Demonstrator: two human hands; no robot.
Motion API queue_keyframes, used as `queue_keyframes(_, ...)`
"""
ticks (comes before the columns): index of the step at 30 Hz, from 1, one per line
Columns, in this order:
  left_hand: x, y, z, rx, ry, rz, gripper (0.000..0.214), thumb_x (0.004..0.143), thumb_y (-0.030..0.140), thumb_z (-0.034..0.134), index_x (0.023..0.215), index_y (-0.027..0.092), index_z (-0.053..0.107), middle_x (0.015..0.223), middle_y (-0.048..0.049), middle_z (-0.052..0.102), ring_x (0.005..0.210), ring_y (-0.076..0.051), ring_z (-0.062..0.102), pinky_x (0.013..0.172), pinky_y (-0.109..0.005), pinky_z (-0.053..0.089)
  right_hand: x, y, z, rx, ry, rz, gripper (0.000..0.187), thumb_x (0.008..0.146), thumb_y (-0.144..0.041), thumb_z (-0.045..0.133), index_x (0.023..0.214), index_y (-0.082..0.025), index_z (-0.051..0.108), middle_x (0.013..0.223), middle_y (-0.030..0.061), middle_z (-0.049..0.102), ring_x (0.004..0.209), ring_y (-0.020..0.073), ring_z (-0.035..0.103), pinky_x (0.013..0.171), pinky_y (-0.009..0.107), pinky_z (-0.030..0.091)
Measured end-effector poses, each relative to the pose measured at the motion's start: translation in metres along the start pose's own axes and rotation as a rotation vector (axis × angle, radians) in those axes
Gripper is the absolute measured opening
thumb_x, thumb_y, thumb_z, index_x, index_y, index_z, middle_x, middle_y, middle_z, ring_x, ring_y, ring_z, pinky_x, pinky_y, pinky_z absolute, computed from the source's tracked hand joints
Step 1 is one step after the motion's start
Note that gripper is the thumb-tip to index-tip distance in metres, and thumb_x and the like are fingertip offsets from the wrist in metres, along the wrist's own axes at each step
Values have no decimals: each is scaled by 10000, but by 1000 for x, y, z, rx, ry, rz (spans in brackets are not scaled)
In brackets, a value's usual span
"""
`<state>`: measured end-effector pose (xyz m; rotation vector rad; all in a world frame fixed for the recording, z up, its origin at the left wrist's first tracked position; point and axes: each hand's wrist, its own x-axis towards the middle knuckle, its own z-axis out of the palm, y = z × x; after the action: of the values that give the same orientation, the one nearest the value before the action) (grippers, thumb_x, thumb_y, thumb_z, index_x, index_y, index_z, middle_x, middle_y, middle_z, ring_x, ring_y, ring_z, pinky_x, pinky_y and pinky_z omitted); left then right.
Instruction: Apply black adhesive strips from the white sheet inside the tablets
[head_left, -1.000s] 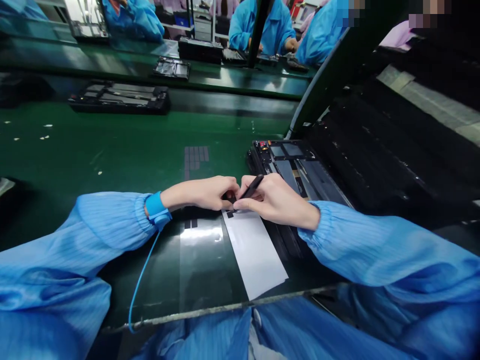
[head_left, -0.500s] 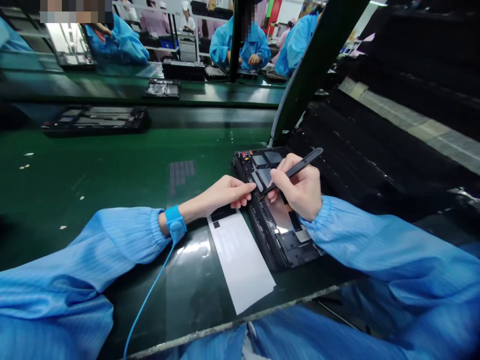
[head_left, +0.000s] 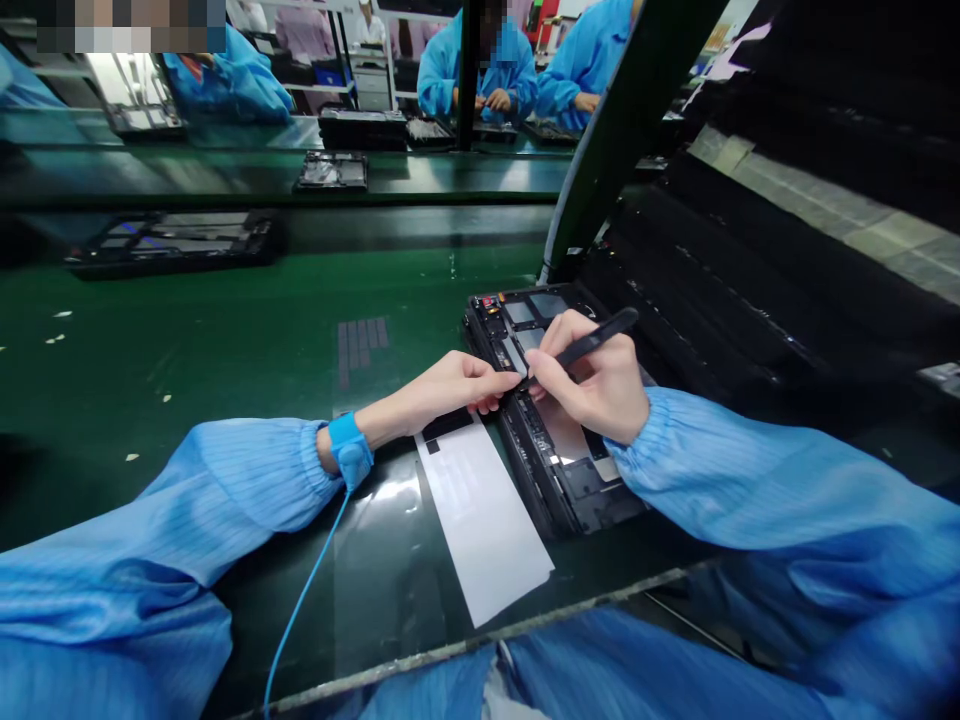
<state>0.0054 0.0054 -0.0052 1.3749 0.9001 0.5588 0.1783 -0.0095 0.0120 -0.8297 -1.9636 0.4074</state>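
A pair of black tweezers (head_left: pixel 596 337) is gripped in my right hand (head_left: pixel 594 378) like a pen, its tips pointing down at the left side of an opened electronic device (head_left: pixel 570 430). My left hand (head_left: pixel 469 385) reaches to that same spot, thumb and fingers closed at the device's edge, close to the tweezer tips. Whatever is between those fingers is too small to make out. Below my left hand lies a white sheet (head_left: pixel 491 520) with black pieces on its upper end. The device lies flat, its inner parts exposed.
Dark stacked material (head_left: pixel 795 260) rises at the right behind a slanted post (head_left: pixel 622 130). Another opened device (head_left: pixel 180 240) lies at the far left. A sheet of small dark stickers (head_left: pixel 364 345) is on the green table (head_left: pixel 247 340). Co-workers in blue sit across the bench.
My left fingertips have shifted slightly right, closer to the tweezer tips. My right hand has moved a little left and the tweezers have tilted lower. The view has shifted slightly.
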Motion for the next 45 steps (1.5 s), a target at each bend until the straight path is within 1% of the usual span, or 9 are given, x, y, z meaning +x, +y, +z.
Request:
queue_keyframes(3,1,1,3,53,32,4,360,670,420,656,520,137,492,498,31,488,483,-69,425,507,-212,345,-2,2,-2,-13,9,-88,192,737,-151,609,605,-173,472,572,-17,495,528,105,515,491,245,423)
queue_keyframes(9,1,15,-7,445,35,106,373,717,443,595,525,127,544,521,3,520,481,-80,414,463,-213,275,21,-19,-13,147,283,29,139,796,-206,587,686,-178,507,675,-9,515,546,96,574,511,242,481)
queue_keyframes(15,-39,31,-101,743,166,14,218,637,343,668,625,129,628,560,15,541,534,-91,441,526,-203,288,52,-46,41,215,-403,230,102,738,-178,647,689,-137,567,687,14,577,655,122,595,601,247,498)
queue_keyframes(18,-54,24,-127,703,19,-177,160,532,245,717,633,148,640,591,17,574,588,-122,493,566,-204,332,54,-45,91,383,-672,495,87,776,-196,598,739,-139,543,726,19,598,639,119,611,595,254,514)
queue_keyframes(22,-50,11,-123,630,-143,-248,241,393,120,746,603,152,632,603,18,601,713,-190,552,662,-233,393,48,-40,121,323,-658,411,92,793,-222,569,776,-133,553,758,28,627,682,126,618,653,263,500)
queue_keyframes(26,-43,8,-116,662,-130,-259,309,368,140,755,650,151,630,634,32,595,803,-217,545,728,-249,398,44,-42,117,212,-591,296,109,791,-231,568,766,-125,566,769,36,632,708,136,617,651,251,480)
queue_keyframes(36,-44,16,-113,840,-254,-352,407,487,240,718,863,125,614,900,-29,655,868,-208,541,782,-249,392,46,-36,114,258,-595,389,130,792,-251,567,806,-122,574,756,46,657,647,143,647,630,262,503)
queue_keyframes(42,-42,16,-113,782,-349,-339,288,496,229,690,765,145,635,775,-7,651,805,-193,554,739,-219,394,48,-35,120,214,-591,403,133,783,-255,587,754,-125,586,700,33,661,657,136,644,627,244,491)
queue_keyframes(45,-45,14,-116,781,-254,-319,224,462,218,703,647,163,589,648,9,601,693,-182,540,637,-215,390,61,-43,107,286,-498,378,195,805,-294,575,703,-128,564,639,22,633,644,134,640,616,238,495)
